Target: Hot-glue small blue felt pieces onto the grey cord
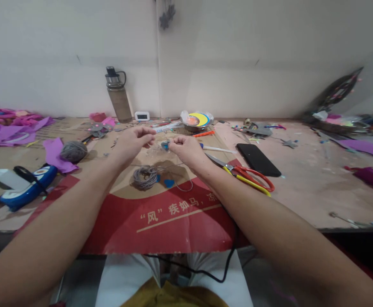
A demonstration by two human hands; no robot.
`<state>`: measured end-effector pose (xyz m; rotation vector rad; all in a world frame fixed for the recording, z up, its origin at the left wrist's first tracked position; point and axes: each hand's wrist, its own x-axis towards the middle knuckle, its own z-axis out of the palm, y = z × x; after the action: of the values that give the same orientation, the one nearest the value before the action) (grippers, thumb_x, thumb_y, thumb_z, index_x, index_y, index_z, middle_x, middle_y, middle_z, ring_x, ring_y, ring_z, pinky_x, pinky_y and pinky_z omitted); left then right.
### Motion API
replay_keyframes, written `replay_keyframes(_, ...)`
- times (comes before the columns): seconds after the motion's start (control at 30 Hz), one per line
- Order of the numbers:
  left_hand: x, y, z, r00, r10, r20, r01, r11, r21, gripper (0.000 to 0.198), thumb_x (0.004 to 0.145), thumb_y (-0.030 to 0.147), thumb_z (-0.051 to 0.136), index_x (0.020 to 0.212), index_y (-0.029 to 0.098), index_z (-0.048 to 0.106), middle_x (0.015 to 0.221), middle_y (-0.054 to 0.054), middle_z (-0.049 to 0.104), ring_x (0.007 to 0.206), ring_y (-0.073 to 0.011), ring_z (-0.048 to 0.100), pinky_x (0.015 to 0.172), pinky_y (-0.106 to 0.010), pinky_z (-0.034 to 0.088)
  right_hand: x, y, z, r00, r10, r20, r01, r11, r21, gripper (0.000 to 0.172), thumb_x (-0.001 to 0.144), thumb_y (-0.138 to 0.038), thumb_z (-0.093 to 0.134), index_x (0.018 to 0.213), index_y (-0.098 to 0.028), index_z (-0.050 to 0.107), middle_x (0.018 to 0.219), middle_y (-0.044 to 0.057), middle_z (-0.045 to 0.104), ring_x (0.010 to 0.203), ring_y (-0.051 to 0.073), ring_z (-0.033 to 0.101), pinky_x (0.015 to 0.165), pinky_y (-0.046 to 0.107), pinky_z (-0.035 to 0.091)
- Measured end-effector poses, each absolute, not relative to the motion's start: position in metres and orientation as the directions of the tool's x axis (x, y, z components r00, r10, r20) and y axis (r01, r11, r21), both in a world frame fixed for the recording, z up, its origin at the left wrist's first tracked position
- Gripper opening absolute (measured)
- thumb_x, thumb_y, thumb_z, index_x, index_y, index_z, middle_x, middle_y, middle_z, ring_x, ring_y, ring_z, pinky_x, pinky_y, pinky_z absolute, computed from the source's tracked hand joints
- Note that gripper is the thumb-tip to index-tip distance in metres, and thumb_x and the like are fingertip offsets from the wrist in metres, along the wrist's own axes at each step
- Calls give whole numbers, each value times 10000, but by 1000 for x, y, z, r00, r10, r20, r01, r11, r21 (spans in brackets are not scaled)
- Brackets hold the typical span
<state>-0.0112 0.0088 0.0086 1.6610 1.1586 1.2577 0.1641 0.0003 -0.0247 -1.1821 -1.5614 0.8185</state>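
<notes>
My right hand (185,149) pinches a small blue piece (165,146), perhaps felt, between thumb and fingertips. Facing it across a short gap, my left hand (141,138) has thumb and forefinger drawn together; whatever may be between them is too small to make out. Below the hands lies a coil of grey yarn (144,177), and a loose strand of it loops to the right. Another blue piece (169,183) rests beside the coil on the red and tan cardboard (173,230). Under the hands some clear plastic (156,149) shows faintly.
Scissors with red handles (253,177) and a black phone (258,160) lie to the right. Leftward are a grey yarn ball (73,151), purple felt (56,153) and a blue and white tool (33,185). A bottle (119,100) and a metal bowl (196,127) stand behind.
</notes>
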Motion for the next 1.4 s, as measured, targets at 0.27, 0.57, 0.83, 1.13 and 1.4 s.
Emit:
replay_keyframes(0.27,-6,-7,10,369,885,285,524,-451,722,171,705,235,666,853,170,722,750,-22,709,660,-125,608,653,-250,475,163,-12,-19,-149,908,392,526,409,-746,111,726,-268,561,665,-175,570,600,-23,547,584,105,451,567,253,308)
replay_keyframes(0.57,-4,-13,18,225,942,250,515,-333,790,59,662,188,678,716,173,699,542,4,615,435,-93,481,440,-220,351,167,-9,-17,-243,891,385,471,455,-756,161,809,-269,589,914,-163,648,577,-66,422,553,96,362,561,257,282)
replay_keyframes(0.83,-2,-15,18,242,947,212,519,-311,796,70,689,190,663,739,168,707,518,5,599,430,-99,481,445,-226,355,166,-10,-17,-204,869,452,494,490,-719,133,820,-266,579,806,-162,661,601,-40,477,576,103,393,573,264,285)
replay_keyframes(1.13,-1,-19,22,291,943,161,496,-293,818,65,691,161,674,733,164,725,541,-24,647,440,-108,524,441,-220,376,165,-14,-15,-207,839,503,583,519,-625,129,820,-239,577,707,-176,589,639,-13,542,599,109,423,613,270,307)
replay_keyframes(1.4,-1,-18,19,279,939,203,546,-329,771,52,667,138,678,683,177,707,539,-9,662,479,-121,578,484,-210,415,162,-17,-13,-248,817,521,611,549,-570,135,823,-205,555,693,-176,581,647,-8,532,617,116,416,616,270,298)
